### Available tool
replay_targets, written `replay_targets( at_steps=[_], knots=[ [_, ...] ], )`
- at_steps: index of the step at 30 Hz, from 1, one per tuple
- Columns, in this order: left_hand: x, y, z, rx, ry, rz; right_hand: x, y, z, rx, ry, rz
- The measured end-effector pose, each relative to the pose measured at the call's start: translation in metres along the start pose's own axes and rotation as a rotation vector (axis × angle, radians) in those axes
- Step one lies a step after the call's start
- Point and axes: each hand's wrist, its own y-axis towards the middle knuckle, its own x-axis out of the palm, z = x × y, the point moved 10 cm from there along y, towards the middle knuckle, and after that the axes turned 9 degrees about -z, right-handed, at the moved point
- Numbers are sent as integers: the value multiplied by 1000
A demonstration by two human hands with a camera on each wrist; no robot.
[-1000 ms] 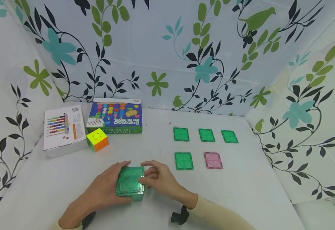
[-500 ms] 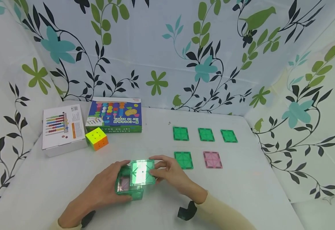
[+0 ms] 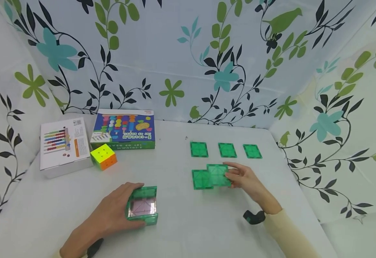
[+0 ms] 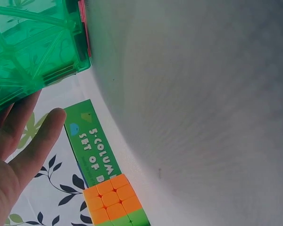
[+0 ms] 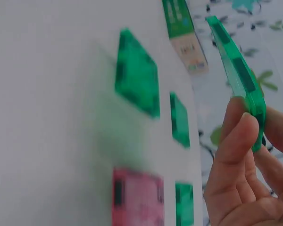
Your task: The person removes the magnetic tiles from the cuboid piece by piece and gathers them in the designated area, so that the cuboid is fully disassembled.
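Observation:
My left hand (image 3: 109, 206) grips an open-topped box of green magnetic tiles (image 3: 144, 192) by its near and far walls, on the table at front left. A pink tile (image 3: 143, 207) shows as its floor. In the left wrist view the box's clear green walls (image 4: 28, 52) fill the upper left corner. My right hand (image 3: 250, 182) pinches one loose green magnetic tile (image 3: 218, 175) by its right edge, raised above the table. In the head view it overlaps a flat green tile (image 3: 201, 180). A flat pink tile (image 5: 138, 197) appears in the right wrist view, hidden in the head view.
Behind lie a row of three green tiles (image 3: 199, 149). At back left stand a white box (image 3: 64, 143), a blue and green bead-set box (image 3: 123, 129) and a yellow and orange puzzle cube (image 3: 103, 157). A patterned cloth (image 3: 175, 53) hangs beyond the table.
My right hand has lifted the top green tile off the box and carried it right, over the tile rows. The box's inside now shows. My left hand has kept its grip.

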Motion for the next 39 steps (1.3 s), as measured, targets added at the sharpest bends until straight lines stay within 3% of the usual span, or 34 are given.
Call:
replay_targets(
  at_steps=[7, 13, 21, 28, 35, 39],
  knots=[
    [0, -2, -2, -5, 18, 15, -107, -25, 41, 84, -131, 108],
    [1, -3, -3, -14, 17, 15, -154, -39, 78, 223, -223, 160],
    [-1, -2, 0, -10, 20, 16, -171, -41, 111, 329, -194, 154],
    [-1, -1, 3, -2, 29, 22, -175, -39, 115, 319, -236, 141],
    [-1, 1, 3, 1, 36, 19, -176, -34, 99, 305, -577, 177],
    [0, 1, 2, -7, 34, 12, -171, -30, 92, 310, -720, 226]
  ],
)
